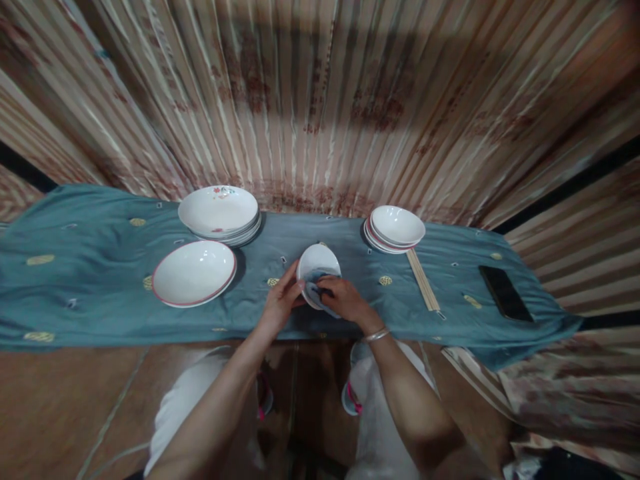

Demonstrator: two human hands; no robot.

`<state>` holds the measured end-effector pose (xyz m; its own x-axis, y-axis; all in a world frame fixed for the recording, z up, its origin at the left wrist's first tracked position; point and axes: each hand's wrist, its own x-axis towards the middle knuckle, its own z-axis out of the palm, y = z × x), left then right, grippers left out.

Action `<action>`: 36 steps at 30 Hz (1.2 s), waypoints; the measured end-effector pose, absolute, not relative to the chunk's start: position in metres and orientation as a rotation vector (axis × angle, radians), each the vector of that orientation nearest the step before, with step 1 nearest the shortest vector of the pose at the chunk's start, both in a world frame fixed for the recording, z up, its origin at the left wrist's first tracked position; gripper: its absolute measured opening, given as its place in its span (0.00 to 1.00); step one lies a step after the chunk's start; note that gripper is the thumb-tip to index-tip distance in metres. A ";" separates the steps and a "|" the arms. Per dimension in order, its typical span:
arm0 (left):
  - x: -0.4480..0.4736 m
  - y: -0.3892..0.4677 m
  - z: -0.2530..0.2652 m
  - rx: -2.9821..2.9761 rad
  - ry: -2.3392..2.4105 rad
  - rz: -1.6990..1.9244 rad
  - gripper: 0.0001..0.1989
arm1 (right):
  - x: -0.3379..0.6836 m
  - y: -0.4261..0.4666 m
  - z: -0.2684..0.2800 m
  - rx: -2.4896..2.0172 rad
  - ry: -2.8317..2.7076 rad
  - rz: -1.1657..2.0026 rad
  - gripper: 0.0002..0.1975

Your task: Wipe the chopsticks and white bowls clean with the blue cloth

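Observation:
A small white bowl (319,257) is tilted over the front middle of the cloth-covered table. My left hand (281,298) grips it by its left side, thumb at the rim. Inside the bowl lies a bunched grey-blue cloth (316,283), pressed there by my right hand (346,300), whose fingers are closed on it. The right wrist wears a silver bangle (377,335). Part of the bowl's lower side is hidden by the cloth and fingers.
Stacked plates (220,210) stand at the back left, with a red-rimmed dish (195,273) before them. Right of centre are stacked bowls (395,227), chopsticks (423,280) and a dark phone (505,293). A blue-green tablecloth (100,267) covers the table; a curtain (300,100) hangs behind.

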<state>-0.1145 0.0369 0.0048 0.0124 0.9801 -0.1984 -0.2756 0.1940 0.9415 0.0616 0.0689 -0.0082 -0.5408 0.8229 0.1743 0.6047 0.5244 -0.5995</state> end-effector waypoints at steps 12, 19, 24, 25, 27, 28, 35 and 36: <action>-0.114 0.037 0.005 0.869 1.107 1.200 0.38 | 0.031 0.077 -0.006 -0.950 -1.650 1.285 0.08; -0.114 0.036 0.006 0.868 1.110 1.174 0.42 | 0.019 0.094 0.005 -1.209 -1.678 0.731 0.06; -0.114 0.036 0.006 0.875 1.097 1.179 0.41 | 0.029 0.100 0.005 -1.438 -1.885 0.323 0.09; -0.114 0.036 0.005 0.876 1.096 1.179 0.41 | 0.031 0.100 0.005 -1.473 -1.939 0.274 0.10; -0.114 0.037 0.004 0.874 1.095 1.182 0.41 | 0.035 0.098 0.006 -1.547 -2.050 0.201 0.11; -0.114 0.037 0.004 0.870 1.097 1.186 0.41 | 0.036 0.096 0.007 -1.583 -2.102 0.174 0.11; -0.113 0.038 0.005 0.856 1.131 1.190 0.42 | 0.051 0.080 0.004 -1.624 -2.325 0.291 0.11; -0.112 0.038 0.006 0.857 1.135 1.191 0.42 | 0.053 0.078 0.002 -1.593 -2.338 0.363 0.10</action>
